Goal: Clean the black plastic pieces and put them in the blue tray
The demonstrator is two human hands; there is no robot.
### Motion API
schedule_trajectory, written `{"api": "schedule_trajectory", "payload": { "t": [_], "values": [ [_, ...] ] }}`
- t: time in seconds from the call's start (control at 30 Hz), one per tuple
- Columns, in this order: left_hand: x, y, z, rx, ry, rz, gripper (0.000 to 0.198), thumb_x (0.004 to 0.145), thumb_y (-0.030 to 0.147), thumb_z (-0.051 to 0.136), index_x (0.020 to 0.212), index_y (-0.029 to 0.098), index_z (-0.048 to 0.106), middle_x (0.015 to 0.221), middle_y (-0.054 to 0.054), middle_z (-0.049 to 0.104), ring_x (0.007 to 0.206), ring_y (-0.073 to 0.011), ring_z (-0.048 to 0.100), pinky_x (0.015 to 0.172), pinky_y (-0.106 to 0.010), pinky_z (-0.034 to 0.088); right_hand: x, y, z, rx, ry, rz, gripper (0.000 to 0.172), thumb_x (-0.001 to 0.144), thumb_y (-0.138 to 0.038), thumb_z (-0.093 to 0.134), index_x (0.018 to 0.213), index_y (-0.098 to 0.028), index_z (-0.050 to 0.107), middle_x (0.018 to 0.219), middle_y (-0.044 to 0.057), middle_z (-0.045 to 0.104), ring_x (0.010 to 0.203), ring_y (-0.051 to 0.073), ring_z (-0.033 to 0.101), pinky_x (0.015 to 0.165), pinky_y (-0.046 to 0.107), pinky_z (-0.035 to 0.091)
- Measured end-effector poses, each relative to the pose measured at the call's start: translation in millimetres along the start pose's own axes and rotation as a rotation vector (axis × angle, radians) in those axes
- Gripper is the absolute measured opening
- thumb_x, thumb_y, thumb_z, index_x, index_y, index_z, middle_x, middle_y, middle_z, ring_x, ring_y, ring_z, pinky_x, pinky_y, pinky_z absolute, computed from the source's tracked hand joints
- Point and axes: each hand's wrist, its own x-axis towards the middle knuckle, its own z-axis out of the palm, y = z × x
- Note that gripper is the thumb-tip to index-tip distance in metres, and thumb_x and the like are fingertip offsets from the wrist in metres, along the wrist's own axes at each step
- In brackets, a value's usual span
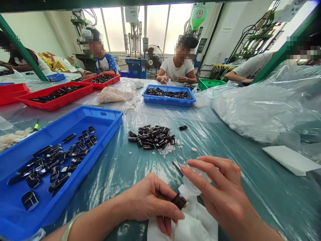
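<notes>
At the bottom centre, my left hand (152,202) pinches a small glossy black piece (179,201) between thumb and fingers. My right hand (223,190) is just to its right, fingers stretched out over a translucent white object (192,184) that looks like a small plastic bottle; the thumb is hidden. Under both hands lies a white cloth (195,221). The tip of a thin metal tool (177,167) shows beyond my right fingertips. Farther out, a heap of similar black pieces (152,137) rests on the plastic-covered table, with white crumbs (167,149) beside it.
A blue tray (105,134) with scattered black pieces stands at left. Another blue tray (169,100) and red trays (55,104) hold more. Clear plastic bags (255,107) bulge at right, near a folded white sheet (291,159). Several people sit around the table.
</notes>
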Motion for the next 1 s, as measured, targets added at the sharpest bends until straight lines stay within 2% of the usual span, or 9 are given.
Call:
{"api": "schedule_trajectory", "payload": {
  "t": [0.3,0.53,0.73,1.0],
  "values": [
    [-1.2,-3.1,0.0,0.003,0.022,-0.006,0.026,0.060,0.029,0.074,0.077,0.009,0.070,0.051,-0.001,0.061,0.043,-0.0097,0.056,0.046,-0.018,0.047,3.2,2.8,-2.9,-0.007,-0.004,-0.023,0.029,0.084,-0.004,0.045,0.096,-0.026,0.061,0.089,0.003,0.068,0.089,0.020,0.057,0.075,0.038,0.040],
    [-2.5,-1.0,0.5,0.007,0.015,0.006,0.025,0.062,0.028,0.073,0.077,0.009,0.070,0.051,0.000,0.061,0.044,-0.0093,0.056,0.047,-0.018,0.047,-0.5,2.0,1.3,0.062,0.034,0.016,0.030,0.085,-0.002,0.043,0.095,-0.024,0.061,0.090,0.005,0.067,0.093,0.023,0.055,0.077,0.043,0.039],
    [-3.2,0.7,1.0,0.015,0.016,-0.014,0.023,0.061,0.030,0.073,0.069,0.009,0.069,0.051,-0.001,0.060,0.043,-0.0094,0.056,0.047,-0.019,0.047,3.3,4.4,-0.7,0.053,0.027,-0.030,0.030,0.084,-0.001,0.044,0.094,-0.024,0.061,0.088,0.004,0.067,0.088,0.021,0.057,0.073,0.039,0.041],
    [-2.0,-0.3,0.0,0.028,0.008,-0.022,0.023,0.062,0.031,0.073,0.069,0.009,0.069,0.051,0.000,0.060,0.043,-0.0092,0.055,0.047,-0.019,0.047,-1.8,7.1,1.9,0.094,0.009,-0.021,0.030,0.085,-0.002,0.044,0.095,-0.024,0.062,0.092,0.005,0.066,0.092,0.022,0.055,0.077,0.041,0.042]
  ]
}}
